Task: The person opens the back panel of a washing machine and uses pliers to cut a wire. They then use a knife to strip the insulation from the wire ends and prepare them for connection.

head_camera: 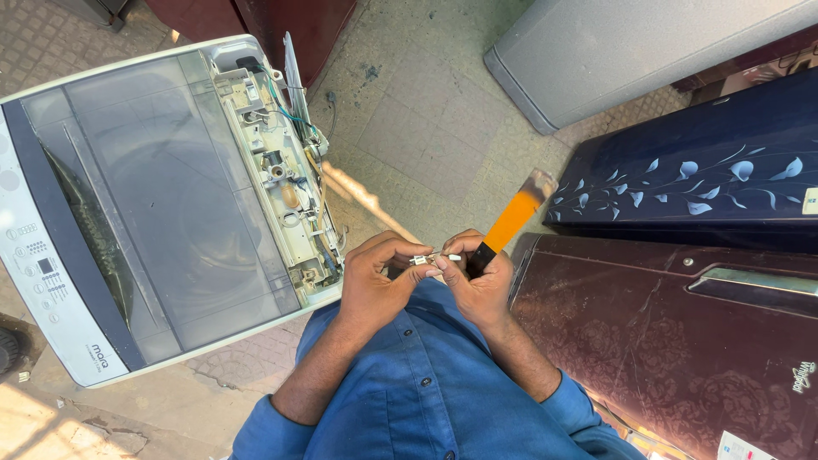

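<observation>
Hands first: my left hand (375, 277) and right hand (479, 281) meet at the centre of the frame, just above my blue shirt (426, 383), fingertips pressed together on a small white connector (423, 259) pinched between them. The right hand also clamps a screwdriver (511, 223) in its palm, its orange handle sticking out toward the upper right (the tip is hidden in the fist, so I cannot tell its type).

As for progress, I judge the job well under way but not closed up: the washer (153, 213) at the left of the frame has its rear cover off, exposing a strip of wires and fittings (285, 179) along its right edge, and a grey panel (294, 77) stands tilted at the upper end of that strip. The connector is out of the machine and in my fingers; refitting it and closing the cover seem to be what is left. Whether the part is being opened, cleaned or joined I cannot tell, it is too small.

Around me, a maroon fridge (682, 341) lies at lower right, a dark blue flowered one (699, 179) above it, and a grey cabinet (630, 51) at the upper right. Paved floor (417, 128) runs between them. Nothing lies between my hands and the open strip.
</observation>
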